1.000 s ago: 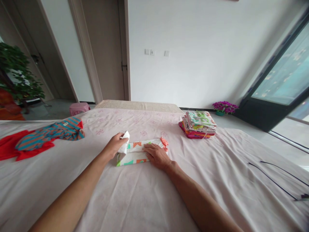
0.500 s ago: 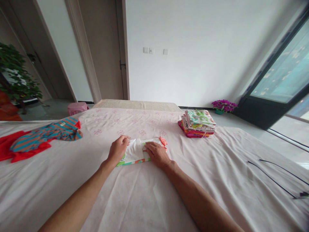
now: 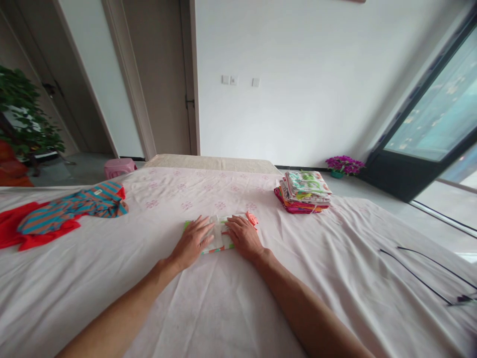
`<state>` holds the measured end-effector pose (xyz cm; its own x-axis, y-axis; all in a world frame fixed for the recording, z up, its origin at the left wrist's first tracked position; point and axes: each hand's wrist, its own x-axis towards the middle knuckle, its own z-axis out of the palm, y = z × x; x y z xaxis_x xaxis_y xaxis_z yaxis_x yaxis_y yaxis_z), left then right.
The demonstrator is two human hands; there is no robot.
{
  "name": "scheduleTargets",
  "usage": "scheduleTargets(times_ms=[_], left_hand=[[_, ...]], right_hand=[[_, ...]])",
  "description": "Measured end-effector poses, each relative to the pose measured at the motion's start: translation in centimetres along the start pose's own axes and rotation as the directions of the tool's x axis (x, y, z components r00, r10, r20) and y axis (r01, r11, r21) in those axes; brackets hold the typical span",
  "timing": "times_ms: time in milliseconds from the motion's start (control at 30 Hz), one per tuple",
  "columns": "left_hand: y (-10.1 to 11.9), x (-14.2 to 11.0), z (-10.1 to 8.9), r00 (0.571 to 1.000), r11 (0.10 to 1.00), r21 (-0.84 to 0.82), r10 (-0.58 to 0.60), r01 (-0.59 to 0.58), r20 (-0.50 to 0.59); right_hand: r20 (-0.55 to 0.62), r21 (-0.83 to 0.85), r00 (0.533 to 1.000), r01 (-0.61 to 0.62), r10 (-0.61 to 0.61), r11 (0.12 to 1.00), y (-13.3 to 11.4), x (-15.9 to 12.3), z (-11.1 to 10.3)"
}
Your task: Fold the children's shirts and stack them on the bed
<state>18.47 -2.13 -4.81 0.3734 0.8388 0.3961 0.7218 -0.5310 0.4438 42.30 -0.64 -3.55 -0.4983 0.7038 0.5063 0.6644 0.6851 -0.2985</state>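
Note:
A small folded cloth [image 3: 219, 233], white with green and orange patches, lies on the pale pink sheet [image 3: 223, 308] in front of me. My left hand [image 3: 194, 242] rests flat on its left part with the fingers spread. My right hand [image 3: 244, 236] lies flat on its right part, fingers stretched out. An orange frill [image 3: 252, 219] of the cloth sticks out past my right fingertips. Most of the cloth is hidden under the two hands.
A stack of folded patterned cloths [image 3: 304, 191] sits at the far right of the bed. A striped teal garment [image 3: 74, 206] over a red one [image 3: 22, 231] lies at the far left. Black cables [image 3: 421, 278] run at the right; a pink stool [image 3: 119, 166] and a plant [image 3: 22, 117] stand beyond.
My left hand folded the cloth's left end over to the right, let go and flattened on top. The cloth is now shorter. My right hand stayed pressed on it.

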Motion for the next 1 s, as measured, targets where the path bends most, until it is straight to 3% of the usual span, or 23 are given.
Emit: scheduleTargets(times_ms=[33,100,167,267,367,433,567,700,800,900,1000], left_hand=[[-0.3,-0.1,-0.2,0.990,0.995,-0.044,-0.089,0.085,-0.106],[-0.9,-0.4,-0.7,0.915,0.945,-0.178,-0.313,0.273,-0.254],[-1.3,-0.8,-1.5,0.814,0.827,-0.371,-0.526,0.422,-0.247],[-1.1,-1.3,-2.7,0.694,0.539,-0.647,-0.719,0.539,-0.021],[-0.3,-1.3,-3.7,0.700,0.295,-0.767,-0.664,0.569,0.264],[0.2,-0.9,-3.9,0.717,0.226,-0.787,-0.603,0.574,0.350],[0.5,-0.2,-3.4,0.686,0.176,-0.806,-0.643,0.565,0.340],[-0.1,-0.4,-3.9,0.678,0.167,-0.825,-0.666,0.540,0.310],[-1.2,-0.8,-6.1,0.669,0.190,-0.823,-0.690,0.535,0.277],[-2.2,-0.8,-9.1,0.673,0.298,-0.761,-0.702,0.576,0.234],[-1.9,-0.1,-11.3,0.687,0.376,-0.706,-0.694,0.601,0.216]], right_hand=[[-0.005,0.007,1.000,0.012,-0.012,1.000,0.0,0.0,0.0],[-0.010,0.012,0.999,0.038,-0.038,0.999,-0.3,-0.1,-0.2],[0.009,0.006,0.997,0.078,-0.078,0.997,-0.7,-0.1,-0.4],[0.083,0.012,0.986,0.143,-0.143,0.990,-1.3,-0.1,-0.6],[0.150,0.020,0.969,0.195,-0.196,0.981,-1.8,0.0,-0.6],[0.190,0.018,0.959,0.213,-0.212,0.977,-2.0,0.0,-0.6],[0.236,0.031,0.953,0.191,-0.192,0.981,-2.3,-0.1,-0.8],[0.158,0.059,0.972,0.169,-0.177,0.984,-2.2,-0.2,-1.3],[0.030,0.114,0.994,0.100,-0.105,0.988,-2.0,-0.2,-1.6],[-0.072,0.272,0.997,-0.012,0.033,0.962,-2.1,0.0,-1.6],[-0.041,0.525,0.972,-0.175,0.230,0.833,-2.6,0.4,-1.2]])
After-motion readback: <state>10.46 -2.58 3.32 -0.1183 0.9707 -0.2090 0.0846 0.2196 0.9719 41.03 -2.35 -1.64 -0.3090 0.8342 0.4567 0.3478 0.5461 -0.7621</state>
